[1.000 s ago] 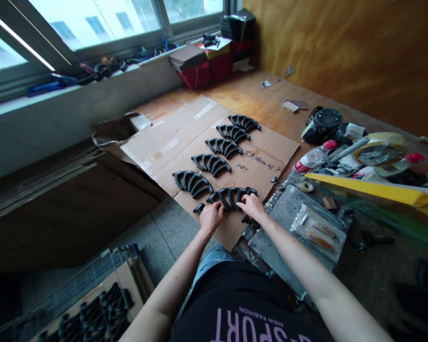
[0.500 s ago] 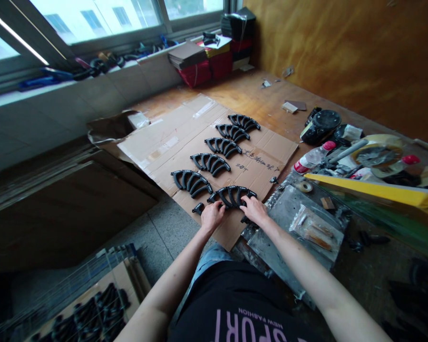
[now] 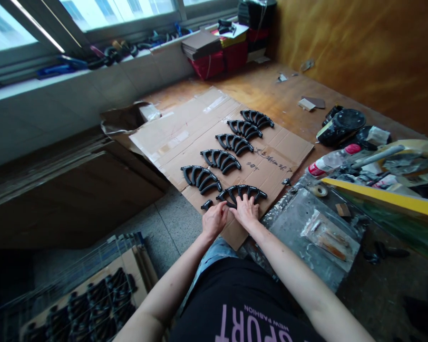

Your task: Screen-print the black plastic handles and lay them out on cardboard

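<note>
Black curved handle-like pieces lie in fan-shaped groups on a cardboard sheet [image 3: 235, 232]. My hands are at the nearest fan of curved pieces [image 3: 231, 194]. My left hand [image 3: 214, 219] is closed at its lower left edge, fingers curled; whether anything is between them is hidden. My right hand [image 3: 247, 210] lies over the lower middle of the fan with fingers spread, touching the pieces, its thumb close to my left hand. A short black piece [image 3: 207, 204] lies alone just left of my left hand. Another fan [image 3: 200, 179] lies beyond it.
Several more fans, such as one farther back [image 3: 221, 160], run up the cardboard beside handwriting. At right are a bottle with a red cap [image 3: 333, 160], a tape roll [image 3: 319, 190], a plastic bag [image 3: 326, 237] and a yellow-edged panel [image 3: 381, 195]. A wire rack [image 3: 142, 259] holds black pieces at lower left.
My right hand has moved left from the fan's right side to its middle, spreading its fingers, now close to my left hand. The whole scene has shifted rightward in view.
</note>
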Available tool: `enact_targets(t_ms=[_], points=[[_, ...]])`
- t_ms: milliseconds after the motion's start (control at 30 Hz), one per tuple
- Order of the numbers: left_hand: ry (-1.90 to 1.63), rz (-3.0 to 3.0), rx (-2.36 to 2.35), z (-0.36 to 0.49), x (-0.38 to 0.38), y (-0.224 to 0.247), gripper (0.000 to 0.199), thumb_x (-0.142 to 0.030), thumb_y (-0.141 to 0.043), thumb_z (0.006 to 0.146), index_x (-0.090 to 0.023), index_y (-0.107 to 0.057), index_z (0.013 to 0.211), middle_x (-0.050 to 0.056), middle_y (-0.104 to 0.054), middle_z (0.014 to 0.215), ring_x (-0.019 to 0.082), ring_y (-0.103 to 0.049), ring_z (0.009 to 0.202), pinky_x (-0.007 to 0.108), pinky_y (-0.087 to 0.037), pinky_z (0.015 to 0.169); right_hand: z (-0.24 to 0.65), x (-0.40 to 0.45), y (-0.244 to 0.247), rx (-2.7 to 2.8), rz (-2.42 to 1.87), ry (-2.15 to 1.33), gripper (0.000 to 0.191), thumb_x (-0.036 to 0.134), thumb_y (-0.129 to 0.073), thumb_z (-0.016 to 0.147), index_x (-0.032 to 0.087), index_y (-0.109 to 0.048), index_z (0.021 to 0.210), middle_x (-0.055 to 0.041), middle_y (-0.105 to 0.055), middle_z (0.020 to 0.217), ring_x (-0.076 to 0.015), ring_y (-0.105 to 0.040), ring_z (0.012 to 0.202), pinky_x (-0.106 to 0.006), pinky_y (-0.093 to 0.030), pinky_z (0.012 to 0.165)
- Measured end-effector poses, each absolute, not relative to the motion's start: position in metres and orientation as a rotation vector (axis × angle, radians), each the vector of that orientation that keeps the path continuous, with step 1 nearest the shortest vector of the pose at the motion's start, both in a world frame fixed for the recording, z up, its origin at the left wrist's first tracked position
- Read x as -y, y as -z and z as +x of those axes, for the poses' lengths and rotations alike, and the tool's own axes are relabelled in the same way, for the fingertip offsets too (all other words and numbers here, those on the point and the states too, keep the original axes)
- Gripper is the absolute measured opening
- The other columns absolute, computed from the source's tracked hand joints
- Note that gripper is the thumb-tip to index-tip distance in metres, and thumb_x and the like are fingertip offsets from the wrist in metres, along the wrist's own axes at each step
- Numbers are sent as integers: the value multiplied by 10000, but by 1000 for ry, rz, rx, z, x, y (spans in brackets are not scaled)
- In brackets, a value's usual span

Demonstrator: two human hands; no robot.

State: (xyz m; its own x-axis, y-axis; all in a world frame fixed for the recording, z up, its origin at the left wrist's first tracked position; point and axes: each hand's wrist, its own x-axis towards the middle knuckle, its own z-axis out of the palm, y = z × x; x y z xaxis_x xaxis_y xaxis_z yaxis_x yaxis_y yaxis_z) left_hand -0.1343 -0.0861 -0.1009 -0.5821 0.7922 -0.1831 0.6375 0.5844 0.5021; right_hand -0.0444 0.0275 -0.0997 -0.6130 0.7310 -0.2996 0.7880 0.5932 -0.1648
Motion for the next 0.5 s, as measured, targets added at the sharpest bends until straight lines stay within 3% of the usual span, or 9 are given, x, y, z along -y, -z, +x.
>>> enact_targets(t_ms=[233,500], points=[[-341,995,-2458,-138,121,108,378,-473,-388,959,-272,-655,1134,60,-729,1056,202,-672,907,262,-445,716,-43,-38,89,-2625,1210,469,358,443,-658,826,239,-619,1118,-117,-547,1201,-326,-455,1127,-464,-468,838],[-337,1395,-2443,-134,117,124,383,-409,-352,976,-260,-668,1134,59,-673,874,169,-626,828,227,-430,691,-28,-64,68,-2802,1247,722,417,442,-734,760,252,-671,1125,-62,-631,1131,-248,-547,1035,-357,-459,892]])
